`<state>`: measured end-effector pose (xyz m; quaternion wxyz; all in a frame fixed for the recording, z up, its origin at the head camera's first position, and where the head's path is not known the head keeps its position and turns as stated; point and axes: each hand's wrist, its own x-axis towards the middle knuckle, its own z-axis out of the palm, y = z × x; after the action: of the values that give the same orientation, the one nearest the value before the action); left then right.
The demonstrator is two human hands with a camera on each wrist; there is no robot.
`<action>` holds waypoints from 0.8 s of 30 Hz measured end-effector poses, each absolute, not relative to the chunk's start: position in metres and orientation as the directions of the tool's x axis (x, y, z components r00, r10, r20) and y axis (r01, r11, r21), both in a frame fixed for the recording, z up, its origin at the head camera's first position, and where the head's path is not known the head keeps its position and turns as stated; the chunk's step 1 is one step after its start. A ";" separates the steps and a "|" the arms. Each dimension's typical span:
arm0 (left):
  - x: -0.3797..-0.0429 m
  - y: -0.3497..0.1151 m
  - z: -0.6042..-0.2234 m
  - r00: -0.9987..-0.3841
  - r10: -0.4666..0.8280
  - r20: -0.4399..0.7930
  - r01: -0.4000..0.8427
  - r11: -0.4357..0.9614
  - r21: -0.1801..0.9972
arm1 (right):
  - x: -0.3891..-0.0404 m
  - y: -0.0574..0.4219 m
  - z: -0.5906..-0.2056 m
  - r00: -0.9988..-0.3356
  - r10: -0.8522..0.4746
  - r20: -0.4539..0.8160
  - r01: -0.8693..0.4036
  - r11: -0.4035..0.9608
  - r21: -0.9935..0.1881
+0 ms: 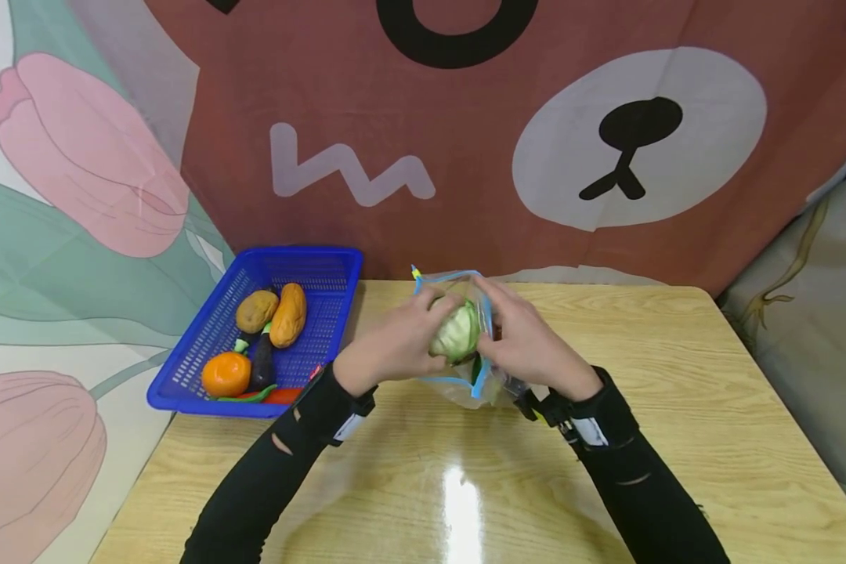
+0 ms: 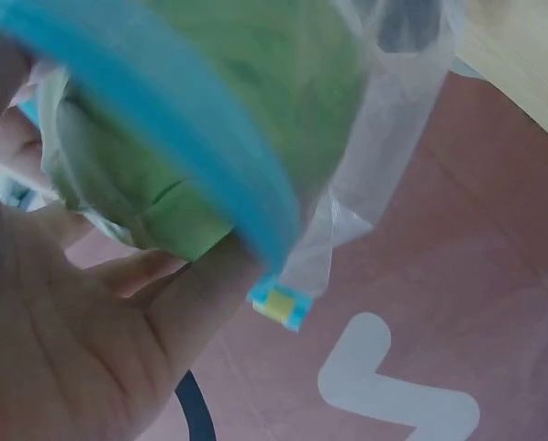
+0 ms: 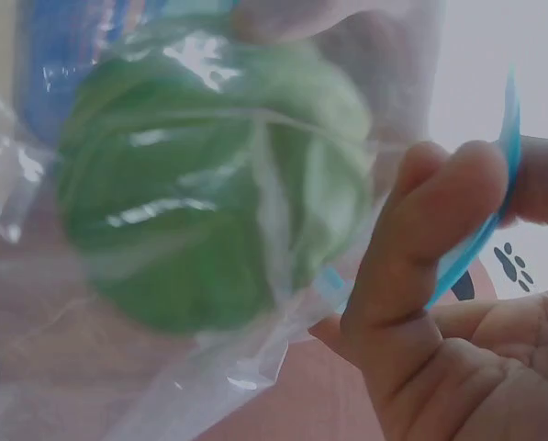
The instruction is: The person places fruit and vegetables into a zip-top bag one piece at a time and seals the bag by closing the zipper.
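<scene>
Green cabbage, head view: a round, pale-green leafy cabbage (image 1: 457, 333) sits between a person's two hands at the mouth of a clear plastic zip bag (image 1: 478, 385) edged in bright blue, over a light wood-grain table (image 1: 677, 345).
Left hand, head view: bare, the left hand (image 1: 398, 341) curls its fingers partway around the cabbage and grips it.
Right hand, head view: the right hand (image 1: 529, 337) pinches the bag's blue edge, beside the cabbage.
Blue basket, head view: a rectangular blue plastic basket (image 1: 324, 286), on the left, holds a brown potato (image 1: 257, 312), an elongated tan-orange squash (image 1: 287, 317), a round orange fruit (image 1: 226, 374) and a dark purple eggplant (image 1: 262, 362).
Bag mouth, left wrist view: the blue edge slants across the cabbage, part of it bare and part behind film; a yellow slider (image 2: 279, 306) sits at one corner.
Bag edge, right wrist view: cabbage shows through glossy film; the blue strip runs between thumb and fingers, closed on it.
</scene>
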<state>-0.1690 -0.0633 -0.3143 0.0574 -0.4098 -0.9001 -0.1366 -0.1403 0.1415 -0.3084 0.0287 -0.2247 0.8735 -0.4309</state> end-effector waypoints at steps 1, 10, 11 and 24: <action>-0.170 -0.061 -0.314 -0.660 0.726 0.192 0.751 0.630 0.198 | -0.140 0.142 -0.308 -0.893 -0.425 0.146 -0.367 0.502 -0.783; -0.179 -0.044 -0.314 -0.635 0.769 0.071 0.769 0.620 0.154 | -0.135 0.145 -0.301 -0.871 -0.463 0.163 -0.353 0.362 -0.863; -0.180 -0.043 -0.315 -0.632 0.771 0.075 0.772 0.617 0.153 | -0.135 0.145 -0.300 -0.873 -0.460 0.162 -0.348 0.355 -0.868; -0.185 -0.046 -0.318 -0.537 0.791 0.294 0.844 0.502 0.191 | -0.138 0.150 -0.303 -0.904 -0.375 0.203 -0.377 0.480 -0.792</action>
<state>-0.1853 -0.0464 -0.3179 0.0841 -0.4740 -0.8624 -0.1568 -0.1377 0.1502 -0.3031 -0.0011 -0.2186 0.8601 -0.4609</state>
